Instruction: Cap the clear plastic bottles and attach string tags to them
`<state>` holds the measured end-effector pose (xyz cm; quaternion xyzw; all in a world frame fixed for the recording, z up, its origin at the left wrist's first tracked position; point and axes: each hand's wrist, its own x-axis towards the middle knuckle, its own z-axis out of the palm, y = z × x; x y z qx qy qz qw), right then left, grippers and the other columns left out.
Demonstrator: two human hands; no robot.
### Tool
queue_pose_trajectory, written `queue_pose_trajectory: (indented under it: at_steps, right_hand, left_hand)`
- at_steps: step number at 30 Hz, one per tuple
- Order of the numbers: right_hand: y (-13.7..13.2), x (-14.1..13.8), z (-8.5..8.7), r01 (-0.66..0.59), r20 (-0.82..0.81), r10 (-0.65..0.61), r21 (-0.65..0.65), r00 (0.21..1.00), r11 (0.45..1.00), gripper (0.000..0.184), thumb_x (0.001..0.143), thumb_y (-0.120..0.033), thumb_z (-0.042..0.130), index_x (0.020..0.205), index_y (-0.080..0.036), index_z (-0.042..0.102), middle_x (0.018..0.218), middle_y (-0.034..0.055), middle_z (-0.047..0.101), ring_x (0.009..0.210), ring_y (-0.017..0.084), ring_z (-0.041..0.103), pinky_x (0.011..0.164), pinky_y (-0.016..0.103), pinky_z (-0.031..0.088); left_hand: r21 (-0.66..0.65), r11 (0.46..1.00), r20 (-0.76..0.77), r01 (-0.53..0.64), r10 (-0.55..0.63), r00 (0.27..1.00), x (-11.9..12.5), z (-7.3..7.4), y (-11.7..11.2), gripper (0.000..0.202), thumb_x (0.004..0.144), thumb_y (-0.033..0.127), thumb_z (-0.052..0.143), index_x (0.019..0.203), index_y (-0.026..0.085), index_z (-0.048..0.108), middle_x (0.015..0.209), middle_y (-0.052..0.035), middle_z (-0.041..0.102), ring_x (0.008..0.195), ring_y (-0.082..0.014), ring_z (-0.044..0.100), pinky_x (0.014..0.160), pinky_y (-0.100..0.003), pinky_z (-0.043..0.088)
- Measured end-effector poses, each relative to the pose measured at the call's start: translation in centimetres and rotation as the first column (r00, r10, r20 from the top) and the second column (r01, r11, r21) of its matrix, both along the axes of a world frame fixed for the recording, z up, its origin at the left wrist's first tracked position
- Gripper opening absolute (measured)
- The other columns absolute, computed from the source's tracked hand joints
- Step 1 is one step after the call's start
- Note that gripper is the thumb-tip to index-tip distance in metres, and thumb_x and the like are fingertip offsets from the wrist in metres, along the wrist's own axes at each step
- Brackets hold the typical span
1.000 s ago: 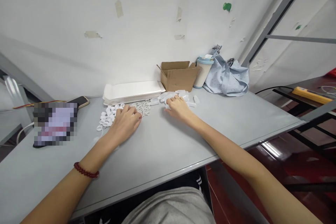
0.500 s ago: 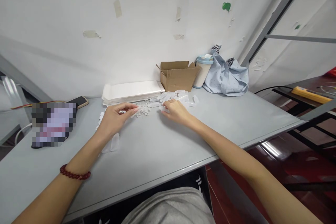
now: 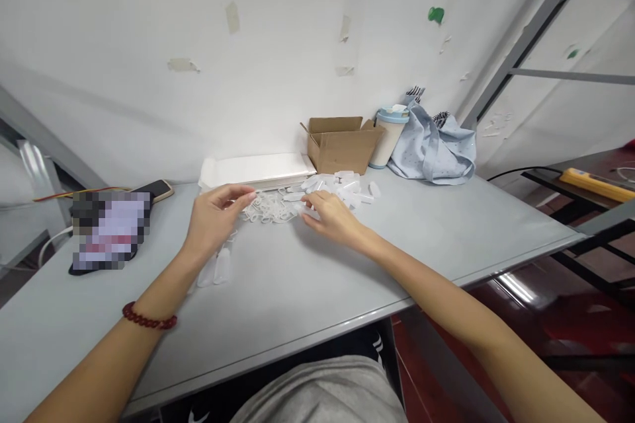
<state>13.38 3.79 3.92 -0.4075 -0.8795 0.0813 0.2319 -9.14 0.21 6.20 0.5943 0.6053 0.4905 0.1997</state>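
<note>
My left hand (image 3: 212, 217) is over the left side of a heap of small clear loops (image 3: 270, 207), thumb and index finger pinched together. Whatever may be between those fingertips is too small to make out. On the heap's other side, my right hand (image 3: 333, 217) has its thumb and index finger around a translucent plastic piece (image 3: 299, 206), partly hidden by the fingers. Behind the right hand lies a pile of translucent plastic pieces (image 3: 347, 186). A few similar pieces (image 3: 223, 267) lie beside my left wrist, partly covered by it.
Along the wall stand a flat white stack (image 3: 258, 166), an open cardboard box (image 3: 347, 149), a cup with a blue lid (image 3: 389, 135) and a light blue cloth bag (image 3: 434, 149). A phone (image 3: 163, 190) and a blurred-out item (image 3: 112, 228) lie at the left of the grey table (image 3: 297, 317).
The view has shifted slightly. My left hand has drawn back a little from the loops, showing more of them. The right hand has moved slightly left, toward the loops.
</note>
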Motion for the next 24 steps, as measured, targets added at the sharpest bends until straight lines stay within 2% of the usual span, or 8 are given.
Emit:
queue_pose_trajectory:
  at_steps: [2,6,10,14,19,24]
  right_hand:
    - [0.0,0.0,0.0,-0.011,-0.02,0.011,0.009,1.0,1.0,0.024,0.089,-0.018,0.055,0.111,-0.01,0.058,0.102,0.0142,0.066,0.095,0.024,0.059,0.085,0.039,0.043]
    - [0.0,0.0,-0.2,-0.024,-0.1,0.024,0.003,0.995,1.0,0.021,0.087,-0.018,0.056,0.108,-0.014,0.059,0.1,0.0123,0.066,0.092,0.022,0.059,0.083,0.039,0.044]
    - [-0.4,-0.2,0.0,-0.103,-0.287,0.073,-0.092,0.955,0.99,0.023,0.085,-0.023,0.06,0.106,-0.016,0.06,0.096,0.0087,0.066,0.085,0.019,0.06,0.078,0.034,0.048]
    - [-1.2,-0.5,0.5,-0.23,-0.45,0.112,-0.216,0.886,0.949,0.02,0.085,-0.029,0.061,0.101,-0.017,0.063,0.096,0.0064,0.067,0.082,0.016,0.061,0.074,0.031,0.05]
    - [-1.6,-0.7,0.4,-0.303,-0.534,0.108,-0.293,0.839,0.907,0.029,0.085,-0.031,0.062,0.11,-0.017,0.061,0.095,0.0061,0.065,0.078,0.015,0.062,0.073,0.031,0.051]
    - [-1.5,-0.8,0.0,-0.357,-0.565,0.134,-0.304,0.814,0.883,0.038,0.086,-0.028,0.059,0.123,-0.019,0.057,0.089,0.0032,0.064,0.074,0.014,0.064,0.074,0.032,0.052]
  left_hand:
    - [-0.01,1.0,0.007,0.005,-0.005,1.0,0.0,0.1,0.0,0.025,0.071,0.044,0.069,0.081,0.021,0.072,0.085,-0.0035,0.073,0.08,-0.0198,0.064,0.073,-0.029,0.05]
    - [-0.168,0.985,0.041,0.037,-0.031,0.999,-0.2,0.4,0.0,0.025,0.066,0.043,0.073,0.077,0.02,0.072,0.077,-0.0051,0.073,0.075,-0.022,0.065,0.069,-0.031,0.051]
    - [-0.139,0.989,0.049,0.054,-0.048,0.998,0.4,0.7,-0.5,0.027,0.069,0.043,0.073,0.082,0.02,0.072,0.085,-0.0049,0.074,0.081,-0.0219,0.066,0.073,-0.031,0.052]
    - [-0.098,0.98,0.042,0.175,-0.171,0.984,1.7,0.5,-1.2,0.024,0.07,0.043,0.071,0.08,0.021,0.072,0.086,-0.004,0.074,0.085,-0.0216,0.066,0.08,-0.031,0.052]
    - [-0.053,0.964,0.005,0.261,-0.262,0.965,2.7,0.0,-1.7,0.024,0.074,0.043,0.068,0.082,0.021,0.072,0.089,-0.0038,0.074,0.085,-0.0213,0.066,0.081,-0.032,0.052]
    - [-0.032,0.965,-0.037,0.259,-0.26,0.965,2.8,0.1,-2.0,0.023,0.075,0.042,0.067,0.084,0.022,0.073,0.093,-0.0032,0.075,0.09,-0.0217,0.067,0.083,-0.032,0.052]
